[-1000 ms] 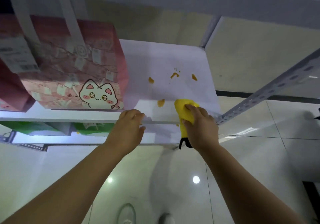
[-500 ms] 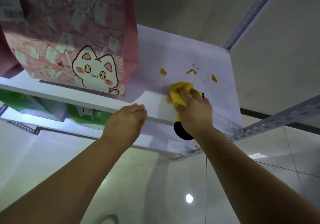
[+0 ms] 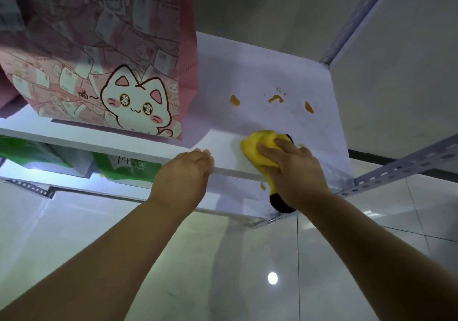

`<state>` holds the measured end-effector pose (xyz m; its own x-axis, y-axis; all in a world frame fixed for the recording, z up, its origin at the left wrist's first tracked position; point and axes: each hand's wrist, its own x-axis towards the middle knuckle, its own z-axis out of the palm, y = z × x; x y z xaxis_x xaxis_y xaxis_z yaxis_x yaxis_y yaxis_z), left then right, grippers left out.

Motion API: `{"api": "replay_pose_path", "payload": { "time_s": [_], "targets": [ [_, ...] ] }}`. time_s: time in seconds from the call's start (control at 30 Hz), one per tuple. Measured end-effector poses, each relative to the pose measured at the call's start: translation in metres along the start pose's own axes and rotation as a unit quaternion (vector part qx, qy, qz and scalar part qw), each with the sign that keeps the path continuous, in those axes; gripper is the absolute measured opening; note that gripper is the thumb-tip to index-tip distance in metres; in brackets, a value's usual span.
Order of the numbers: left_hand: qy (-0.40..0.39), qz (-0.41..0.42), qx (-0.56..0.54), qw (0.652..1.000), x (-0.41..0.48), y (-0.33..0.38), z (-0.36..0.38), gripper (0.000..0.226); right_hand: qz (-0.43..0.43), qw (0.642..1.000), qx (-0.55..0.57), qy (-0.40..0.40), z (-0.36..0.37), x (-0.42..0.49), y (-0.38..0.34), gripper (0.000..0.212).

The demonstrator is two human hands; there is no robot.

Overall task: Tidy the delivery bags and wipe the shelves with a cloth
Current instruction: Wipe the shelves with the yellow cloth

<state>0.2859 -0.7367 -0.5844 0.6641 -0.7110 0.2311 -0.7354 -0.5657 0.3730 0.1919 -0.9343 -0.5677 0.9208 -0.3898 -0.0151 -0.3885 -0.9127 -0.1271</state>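
My right hand (image 3: 295,169) presses a yellow cloth (image 3: 257,147) with a black end flat on the white shelf (image 3: 260,77), near its front right edge. Three orange stains (image 3: 275,98) lie further back on the shelf, apart from the cloth, and a small orange spot sits at the front edge below the cloth. My left hand (image 3: 184,177) grips the shelf's front edge, fingers curled over it. A pink delivery bag with a white cat print (image 3: 104,55) stands upright on the left part of the shelf.
Green bags (image 3: 126,169) sit on the lower shelf under the pink one. A perforated grey metal rail (image 3: 396,169) runs right from the shelf's front corner, and an upright post (image 3: 357,15) stands at the back right. Glossy tiled floor lies below.
The cloth and my right hand slid from the front edge onto the shelf over the nearest stain, then shifted a little left. My left hand stayed on the edge.
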Motion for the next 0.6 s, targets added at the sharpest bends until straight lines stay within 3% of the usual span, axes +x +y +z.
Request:
{"api": "replay_pose_path", "payload": {
  "time_s": [0.1,0.23,0.37,0.6],
  "targets": [
    [-0.008,-0.007,-0.001,1.0,0.002,-0.001,0.0,0.013,0.05,0.999,0.011,0.013,0.003,0.019,-0.024,0.052],
    [-0.007,0.006,0.01,1.0,0.003,-0.001,-0.001,0.014,-0.019,0.999,0.012,0.025,0.013,0.01,-0.049,0.051],
    [-0.023,0.033,0.037,0.999,0.004,-0.002,-0.003,0.024,-0.03,0.999,0.012,0.009,0.004,-0.013,-0.016,0.049],
    [-0.042,0.049,0.036,0.997,0.004,-0.004,-0.002,0.038,0.225,0.974,-0.011,-0.008,-0.006,0.002,0.037,0.048]
  ]
}}
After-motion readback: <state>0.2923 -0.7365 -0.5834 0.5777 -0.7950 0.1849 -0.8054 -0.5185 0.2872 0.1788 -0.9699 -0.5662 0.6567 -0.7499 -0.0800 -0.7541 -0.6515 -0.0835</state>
